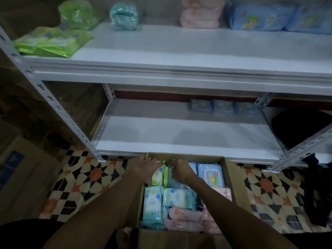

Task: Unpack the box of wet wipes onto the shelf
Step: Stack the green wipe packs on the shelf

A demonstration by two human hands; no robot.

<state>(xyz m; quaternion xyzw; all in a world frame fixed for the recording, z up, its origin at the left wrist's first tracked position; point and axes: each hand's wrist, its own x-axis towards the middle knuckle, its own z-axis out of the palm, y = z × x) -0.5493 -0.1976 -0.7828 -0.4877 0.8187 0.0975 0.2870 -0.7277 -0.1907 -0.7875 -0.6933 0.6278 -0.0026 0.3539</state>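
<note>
An open cardboard box stands on the floor in front of a white metal shelf. It is full of wet wipe packs: green, blue, teal and pink. Both hands reach into the box's far end. My left hand is at the top of the green packs, fingers curled round their upper edge. My right hand grips the top of a pack just right of them; its fingertips are hidden.
The upper shelf carries green packs, a teal bundle, pink packs and blue packs. Small blue packs stand at the back of the lower shelf board. Another carton stands left; dark cloth hangs right.
</note>
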